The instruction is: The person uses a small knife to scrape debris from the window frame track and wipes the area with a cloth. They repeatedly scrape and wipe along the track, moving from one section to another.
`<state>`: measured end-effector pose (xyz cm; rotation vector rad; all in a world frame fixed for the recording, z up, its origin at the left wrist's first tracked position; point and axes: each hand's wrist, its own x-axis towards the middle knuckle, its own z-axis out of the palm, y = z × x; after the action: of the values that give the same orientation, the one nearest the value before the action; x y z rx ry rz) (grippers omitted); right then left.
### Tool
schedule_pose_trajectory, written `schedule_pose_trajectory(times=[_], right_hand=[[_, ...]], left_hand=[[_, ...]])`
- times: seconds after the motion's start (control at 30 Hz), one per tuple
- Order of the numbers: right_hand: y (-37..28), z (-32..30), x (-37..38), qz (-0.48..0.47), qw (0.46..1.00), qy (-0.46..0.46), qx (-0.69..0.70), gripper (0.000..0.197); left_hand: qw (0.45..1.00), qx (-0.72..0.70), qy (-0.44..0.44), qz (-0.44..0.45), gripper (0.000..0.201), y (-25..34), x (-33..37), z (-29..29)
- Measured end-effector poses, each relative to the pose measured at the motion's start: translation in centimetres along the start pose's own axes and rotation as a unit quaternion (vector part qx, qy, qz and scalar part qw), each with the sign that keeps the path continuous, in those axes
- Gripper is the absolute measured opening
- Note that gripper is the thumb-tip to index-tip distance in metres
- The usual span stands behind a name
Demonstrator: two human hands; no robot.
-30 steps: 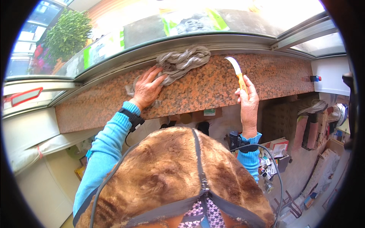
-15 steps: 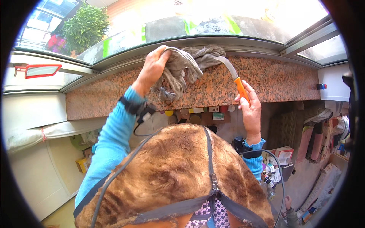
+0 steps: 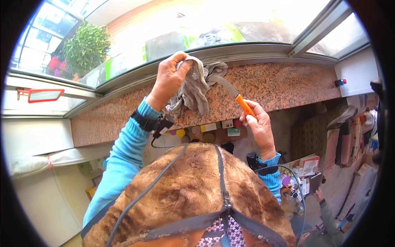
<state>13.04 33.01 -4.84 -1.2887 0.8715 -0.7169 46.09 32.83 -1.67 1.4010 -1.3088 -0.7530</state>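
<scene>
My left hand (image 3: 170, 78) is closed on the edge of a crumpled grey knit work glove (image 3: 193, 88), raised over the speckled red-brown stone sill (image 3: 267, 82). More grey fabric (image 3: 217, 70) lies behind it against the window frame. In my right hand (image 3: 260, 127) is a knife with an orange handle (image 3: 246, 107), the fingers wrapped round the handle. Its curved blade (image 3: 225, 85) points up and left, with the tip at the grey fabric; whether it touches cannot be told.
A window frame (image 3: 242, 53) runs along the sill's far edge. A small blue-and-red object (image 3: 340, 82) is at the right end. Boxes and jars (image 3: 233, 132) sit below the sill's front edge. At lower right, another person's hand (image 3: 319, 195) is near a cluttered stand.
My right hand has moved left with the knife, bringing the blade closer to the glove in my left hand. The view has shifted slightly, and another person shows more at lower right.
</scene>
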Motion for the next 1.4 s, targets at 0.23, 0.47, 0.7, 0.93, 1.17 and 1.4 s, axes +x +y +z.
schedule_pose_trajectory(times=[0.23,0.47,0.7,0.93,1.17,1.4], right_hand=[[-0.5,-0.4,-0.4,0.002,0.999,0.007,0.035,0.045],[0.1,-1.4,-0.9,-0.011,0.998,0.025,0.063,0.045],[4.3,-4.6,-1.6,-0.022,0.981,0.185,0.054,0.041],[8.6,-11.2,1.0,-0.073,0.91,0.407,-0.009,0.037],[11.1,-15.6,6.9,-0.089,0.87,0.483,-0.045,0.038],[11.9,-16.5,10.7,-0.109,0.819,0.538,-0.165,0.045]], left_hand=[[0.992,-0.122,-0.02,-0.006,0.018,4.6,1.6,0.6],[0.994,-0.078,0.072,0.033,0.024,6.9,2.6,0.5],[0.954,-0.274,-0.04,-0.115,0.021,1.4,3.4,3.7],[0.896,-0.39,-0.08,-0.198,0.023,-1.1,6.2,11.1],[0.987,-0.126,-0.063,-0.074,0.025,-0.8,11.8,21.7],[0.955,0.199,-0.041,0.216,0.033,-2.2,17.3,32.3]])
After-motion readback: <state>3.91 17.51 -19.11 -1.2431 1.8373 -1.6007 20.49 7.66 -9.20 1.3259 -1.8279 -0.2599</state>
